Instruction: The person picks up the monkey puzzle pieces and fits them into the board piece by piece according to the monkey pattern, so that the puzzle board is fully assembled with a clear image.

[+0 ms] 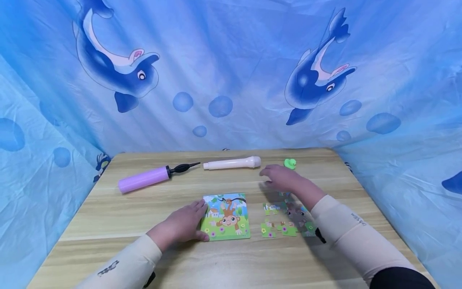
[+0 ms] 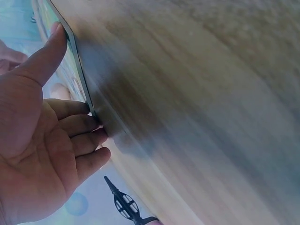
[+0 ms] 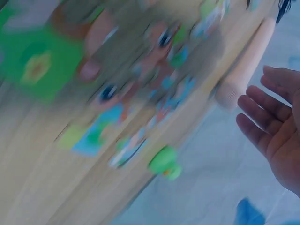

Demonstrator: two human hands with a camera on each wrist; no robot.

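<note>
A square picture board [image 1: 226, 216] with a monkey hanging from a branch lies flat on the table. My left hand [image 1: 185, 220] rests at its left side, thumb and fingertips against the edge; the left wrist view shows those fingers [image 2: 77, 124] fairly straight along the rim. To the board's right lie several loose jigsaw pieces [image 1: 288, 229] with matching monkey and flower pictures, partly hidden by my right forearm. Beyond these pieces my right hand [image 1: 283, 178] hovers over the table with relaxed fingers and nothing held, close to the head of a white toy microphone [image 1: 231, 163].
A green rubber duck [image 1: 290, 163] sits near the far edge, just behind my right hand. At the back left lies a purple hand pump [image 1: 144, 179] with a black nozzle. A blue dolphin-print curtain [image 1: 231, 72] hangs around the wooden table [image 1: 231, 265].
</note>
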